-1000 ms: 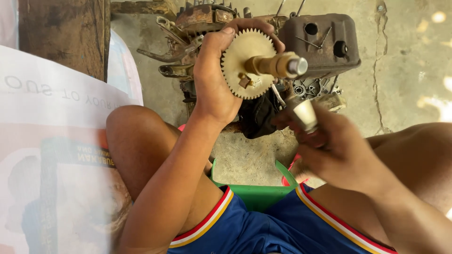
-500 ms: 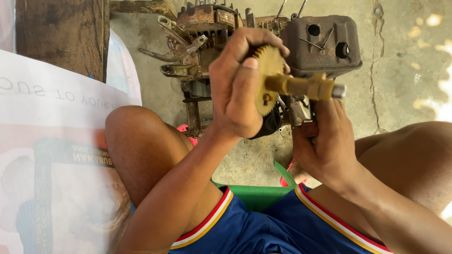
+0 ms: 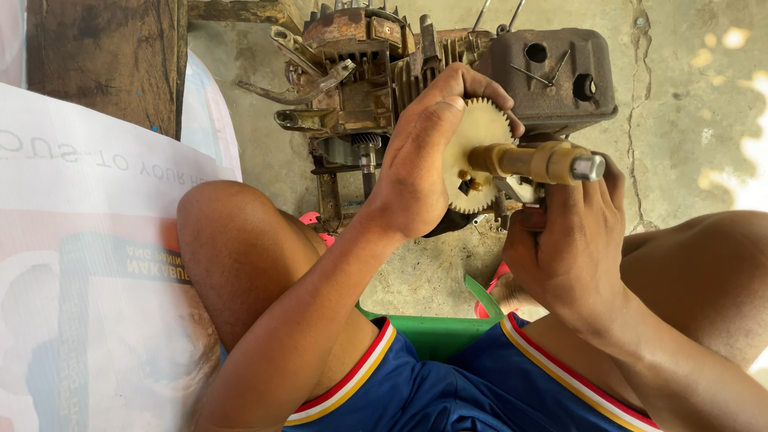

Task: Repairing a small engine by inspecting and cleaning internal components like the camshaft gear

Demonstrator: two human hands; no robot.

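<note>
The left hand (image 3: 420, 172) is closed around the rim of a pale toothed gear (image 3: 478, 156), fingers curled over its top edge and thumb behind, holding it up over the floor with its shaft (image 3: 532, 160) pointing right. The right hand (image 3: 568, 240) is wrapped loosely below the shaft's silvery tip, fingers bent; whether it grips the shaft itself or something small beneath it I cannot tell. The gear and shaft hang just in front of a rusty small engine (image 3: 376, 72) that sits on the concrete floor (image 3: 688, 144), its dark boxy tank (image 3: 556, 76) toward the floor's far right. Between the person's knees a green stool (image 3: 448, 328) shows under blue shorts (image 3: 448, 392). A printed sack (image 3: 88, 264) lies along the left, beside a wooden post (image 3: 104, 56).

It looks to me like the gear-and-shaft piece is being turned over and checked, out of the engine. A next move would want a firm two-handed hold, keeping the teeth from knocking on the casing.
</note>
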